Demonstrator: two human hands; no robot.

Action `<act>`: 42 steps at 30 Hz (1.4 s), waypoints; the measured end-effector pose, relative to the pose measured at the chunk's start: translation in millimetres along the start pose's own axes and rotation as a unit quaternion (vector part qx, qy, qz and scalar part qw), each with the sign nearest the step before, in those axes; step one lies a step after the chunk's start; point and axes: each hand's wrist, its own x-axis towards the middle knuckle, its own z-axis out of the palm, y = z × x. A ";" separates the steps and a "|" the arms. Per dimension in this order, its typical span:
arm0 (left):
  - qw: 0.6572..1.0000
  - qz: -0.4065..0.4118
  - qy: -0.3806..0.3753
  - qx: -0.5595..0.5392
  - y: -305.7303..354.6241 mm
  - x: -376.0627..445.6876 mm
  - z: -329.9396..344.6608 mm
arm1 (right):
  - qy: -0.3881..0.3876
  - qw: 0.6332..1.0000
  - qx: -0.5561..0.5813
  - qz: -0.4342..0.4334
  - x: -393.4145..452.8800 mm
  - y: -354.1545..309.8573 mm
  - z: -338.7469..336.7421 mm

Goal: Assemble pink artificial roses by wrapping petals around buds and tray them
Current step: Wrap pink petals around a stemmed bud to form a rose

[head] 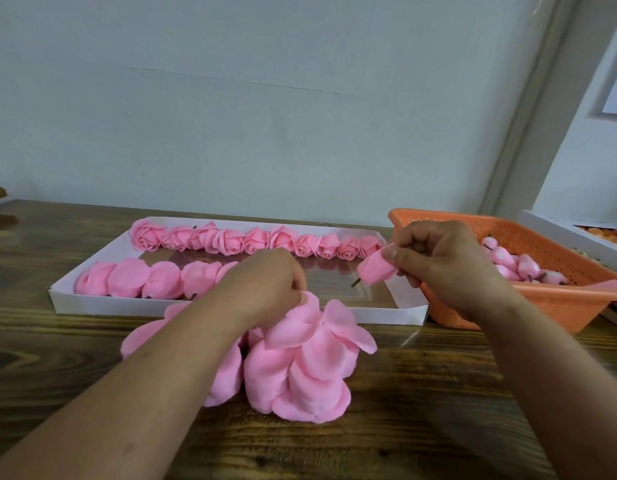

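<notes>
Now the half-wrapped pink rose bud (pixel 376 271) sits pinched between the thumb and curled fingers of the right hand (pixel 445 261), held in the air above the right end of the white cardboard tray (pixel 230 308); a thin dark stem pokes out of the bud's lower left end, away from the fingertips. Left of those fingers, the left hand (pixel 265 282) has its fingers curled down into the top of the heap of loose pink petals (pixel 293 358), gripping one at the heap's upper edge. The heap lies on the wooden table (pixel 438 393) just in front of the tray's near wall, below both hands.

Beyond the left knuckles, a row of finished pink roses (pixel 251 240) runs along the tray's far side, and a second row of roses (pixel 144 280) lies along the near side, reaching up to the left wrist. Behind and to the right of the right hand stands an orange perforated basket (pixel 559 306), touching the tray's right end, with unwrapped pink-and-white buds (pixel 514 263) on dark stems piled inside it.
</notes>
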 end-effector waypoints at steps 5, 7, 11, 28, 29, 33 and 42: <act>0.975 -0.077 0.011 -0.209 1.6 -1.0 -2.2 | -0.005 0.999 0.051 -0.012 0.0 0.0 1.7; 0.922 -0.122 -0.014 -0.368 5.2 -3.1 -3.1 | -0.018 0.995 0.099 -0.026 -0.2 -2.2 3.0; 0.803 -0.144 -0.095 -0.571 11.3 -3.7 -6.4 | -0.044 0.993 0.094 -0.050 -1.7 -7.4 6.7; 0.459 -0.176 -0.048 -0.869 41.7 0.4 14.4 | 0.059 0.987 0.141 -0.059 -0.9 -12.9 2.0; 0.453 -0.177 -0.049 -0.872 43.0 -0.9 15.6 | 0.064 0.986 0.144 -0.061 -0.8 -13.1 3.0; 0.407 -0.155 -0.066 -0.898 45.3 -6.5 15.1 | 0.091 0.979 0.168 -0.065 -0.8 -14.3 5.0; 0.543 -0.226 -0.030 -0.808 53.9 -6.2 18.5 | 0.045 0.993 0.100 -0.049 -4.7 -18.5 6.7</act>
